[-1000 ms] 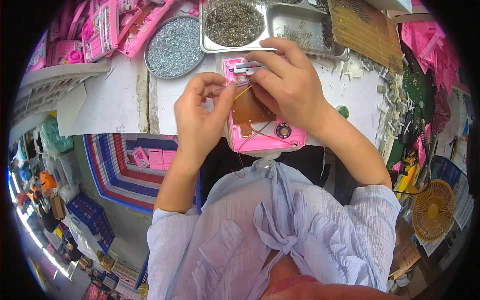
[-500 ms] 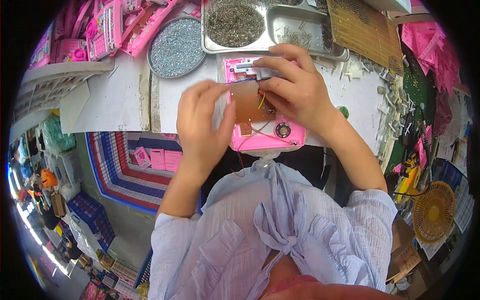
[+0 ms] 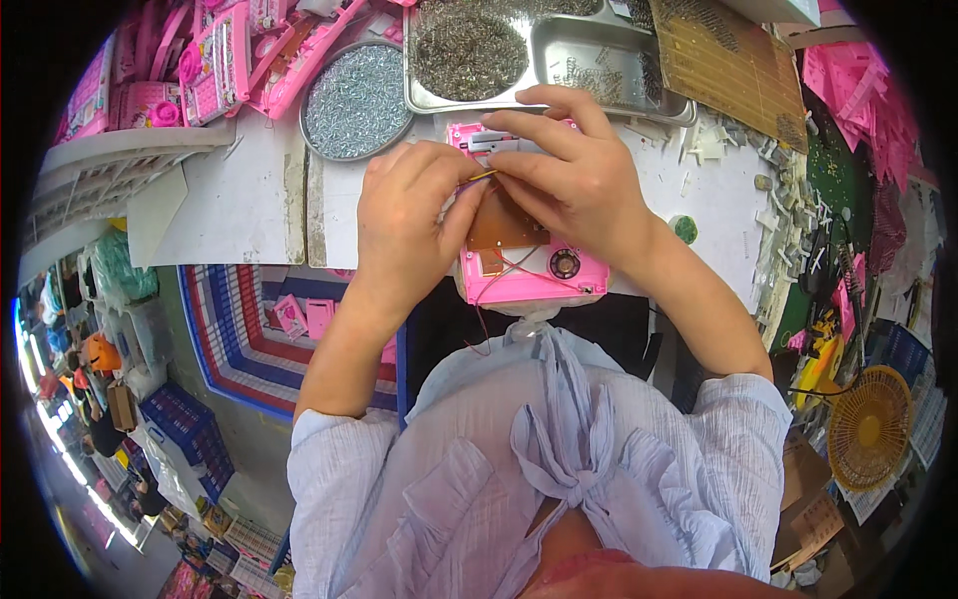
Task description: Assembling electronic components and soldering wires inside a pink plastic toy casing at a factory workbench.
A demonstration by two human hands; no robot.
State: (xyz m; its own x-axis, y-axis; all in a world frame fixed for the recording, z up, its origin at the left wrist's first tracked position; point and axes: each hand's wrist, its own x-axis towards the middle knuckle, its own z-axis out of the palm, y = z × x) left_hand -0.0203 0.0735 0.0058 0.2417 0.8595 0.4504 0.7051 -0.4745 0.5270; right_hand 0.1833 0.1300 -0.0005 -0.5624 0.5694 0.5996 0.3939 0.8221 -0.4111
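We observe the left hand and the right hand nearly meeting, fingertips of each pinched on a thin yellow wire. The wire is over a brown circuit board in an open pink casing, at the near edge of the white table. We note a round speaker in the casing's near right corner. Beyond, at left, we record a round dish of small silvery screws; beside it, a steel tray holds springs.
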